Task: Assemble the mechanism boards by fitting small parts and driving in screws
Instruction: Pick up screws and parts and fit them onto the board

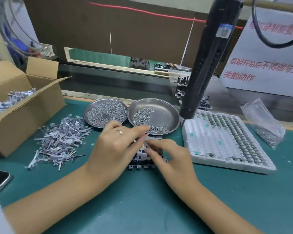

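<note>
1. Both forearms reach in over the green mat, meeting at the mechanism board, which lies flat on the mat just in front of the two steel dishes.
2. Fingers of the left hand stretch forward over the board's far edge; whether they pinch a part cannot be told. The right hand curls its fingertips onto the board's top, seemingly seating a small piece.
3. To do this step well, the part should probably be pressed square and fully home before any screw goes in.
4. The board's long axis seems to run away from the person, its tabbed edge nearest.
5. Beyond, screws fill the dishes, and the hanging screwdriver points down, untouched.
</note>
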